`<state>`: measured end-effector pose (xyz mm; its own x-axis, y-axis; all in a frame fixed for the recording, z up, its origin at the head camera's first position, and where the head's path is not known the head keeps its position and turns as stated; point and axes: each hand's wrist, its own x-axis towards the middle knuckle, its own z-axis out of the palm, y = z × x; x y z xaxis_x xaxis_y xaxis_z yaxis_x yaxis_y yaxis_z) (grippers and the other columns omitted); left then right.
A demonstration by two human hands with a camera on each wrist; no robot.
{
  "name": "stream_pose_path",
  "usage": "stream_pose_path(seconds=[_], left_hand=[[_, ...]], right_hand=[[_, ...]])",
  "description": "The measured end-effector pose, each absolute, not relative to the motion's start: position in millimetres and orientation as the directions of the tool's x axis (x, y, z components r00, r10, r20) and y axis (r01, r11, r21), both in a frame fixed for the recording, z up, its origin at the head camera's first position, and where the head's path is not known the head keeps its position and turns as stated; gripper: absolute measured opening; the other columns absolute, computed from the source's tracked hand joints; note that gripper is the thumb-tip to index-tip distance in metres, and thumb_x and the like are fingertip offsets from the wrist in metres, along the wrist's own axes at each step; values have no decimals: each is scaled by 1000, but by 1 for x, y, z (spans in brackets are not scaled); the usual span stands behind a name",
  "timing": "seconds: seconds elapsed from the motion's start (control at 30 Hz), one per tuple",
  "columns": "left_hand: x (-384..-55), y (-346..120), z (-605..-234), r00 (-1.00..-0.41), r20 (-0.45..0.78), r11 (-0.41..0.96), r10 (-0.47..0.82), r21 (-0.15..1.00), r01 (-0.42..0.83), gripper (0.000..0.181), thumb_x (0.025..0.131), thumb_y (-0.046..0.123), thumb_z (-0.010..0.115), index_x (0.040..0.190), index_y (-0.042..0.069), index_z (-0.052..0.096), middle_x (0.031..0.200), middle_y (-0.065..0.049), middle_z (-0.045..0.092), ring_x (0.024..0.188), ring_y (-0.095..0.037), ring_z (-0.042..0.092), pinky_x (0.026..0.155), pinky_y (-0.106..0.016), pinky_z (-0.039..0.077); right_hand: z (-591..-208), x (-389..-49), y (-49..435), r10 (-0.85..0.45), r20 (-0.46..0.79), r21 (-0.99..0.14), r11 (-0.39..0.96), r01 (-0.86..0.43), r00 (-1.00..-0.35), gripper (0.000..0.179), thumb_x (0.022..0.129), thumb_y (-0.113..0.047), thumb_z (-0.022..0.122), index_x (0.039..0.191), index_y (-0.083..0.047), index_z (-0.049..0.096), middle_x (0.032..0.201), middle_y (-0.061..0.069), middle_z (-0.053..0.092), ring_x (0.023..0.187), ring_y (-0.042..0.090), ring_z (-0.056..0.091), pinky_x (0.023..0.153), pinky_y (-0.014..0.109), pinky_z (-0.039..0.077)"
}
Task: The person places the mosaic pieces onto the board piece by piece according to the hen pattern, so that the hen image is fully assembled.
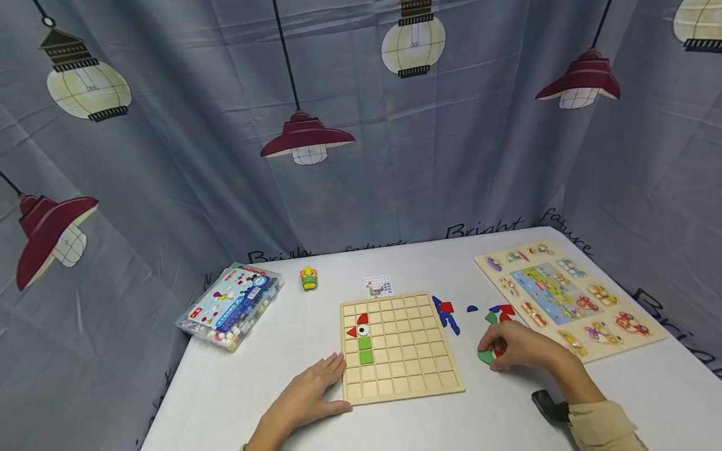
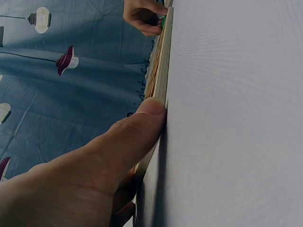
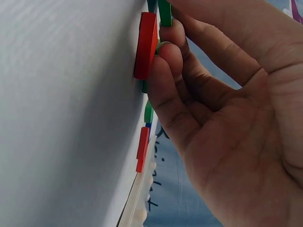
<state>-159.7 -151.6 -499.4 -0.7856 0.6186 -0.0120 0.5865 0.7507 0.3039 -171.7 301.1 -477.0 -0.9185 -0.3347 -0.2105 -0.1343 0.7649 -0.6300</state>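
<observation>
My left hand (image 1: 310,391) rests at the near left corner of a wooden grid board (image 1: 417,369), fingers along its left side and thumb on the near edge. In the left wrist view, the thumb presses the board's edge (image 2: 163,71). On the board lie two red pieces, a white eye piece (image 1: 363,330) and two green squares (image 1: 366,356). Right of the board, my right hand (image 1: 516,344) pinches a green piece (image 3: 164,13) with thumb and fingertips. A red piece (image 3: 146,45) is right beside those fingers.
Blue pieces (image 1: 444,313) and a red square lie along the board's right side. More loose pieces lie near a wooden picture puzzle (image 1: 620,351). A small pattern card (image 1: 378,286), a toy figure (image 1: 308,278) and a plastic box (image 1: 231,304) stand farther back.
</observation>
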Motion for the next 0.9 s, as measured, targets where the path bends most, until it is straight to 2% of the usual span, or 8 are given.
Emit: stream_pose_path(seconds=[0.27, 0.6, 0.9], left_hand=[[-161, -151, -499, -786, -3, 751, 618, 298, 589, 87, 81, 69, 60, 141, 7, 52, 149, -9, 48, 137, -33, 47, 109, -49, 43], [-160, -152, -497, -786, -28, 756, 617, 297, 583, 86, 81, 68, 61, 141, 7, 52, 150, -9, 47, 137, -33, 46, 109, -49, 43], [-160, -150, -499, -792, -30, 761, 610, 300, 575, 85, 81, 66, 63, 142, 8, 51, 151, -7, 46, 138, -32, 45, 109, -49, 43]], right_hand=[[-476, -173, 302, -376, -169, -636, 748, -191, -911, 28, 65, -11, 88, 89, -14, 74, 77, -4, 62, 68, 9, 50, 57, 20, 45], [-468, -170, 293, -411, -113, -644, 723, -248, -905, 30, 65, -19, 89, 90, -14, 72, 85, -5, 66, 73, 4, 51, 63, 18, 48], [-463, -171, 279, -408, -125, -651, 721, -236, -904, 30, 66, -18, 89, 90, -15, 72, 85, -5, 66, 75, 4, 52, 65, 17, 49]])
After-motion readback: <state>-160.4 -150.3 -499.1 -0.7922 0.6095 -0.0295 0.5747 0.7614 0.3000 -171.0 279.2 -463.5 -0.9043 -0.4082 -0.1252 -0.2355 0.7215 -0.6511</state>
